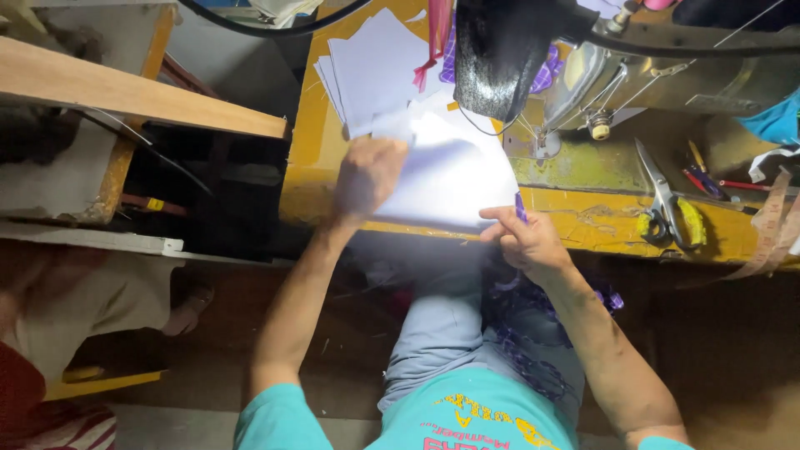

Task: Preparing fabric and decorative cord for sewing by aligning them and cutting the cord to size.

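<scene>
The white sheet (pixel 450 179) lies on the table (pixel 308 133) before the sewing machine (pixel 633 75); paper stack (pixel 375 67) behind it, scissors (pixel 667 200) to its right.

White cloth piece (pixel 450 179): thin, matt, smooth, brightly lit, pressed on the yellow-painted table (pixel 583 221), whose paint is seen worn and chipped. Behind the cloth piece, a stack of white pieces (pixel 371 71), matt. Right of it, scissors (pixel 662 200): bare metal blades, yellow-wrapped handles. Above it, sewing machine (pixel 667 75): dull metal, with a glossy black lamp shade (pixel 500 54). Left of it, wooden plank (pixel 125 96): unpainted, matt.
</scene>
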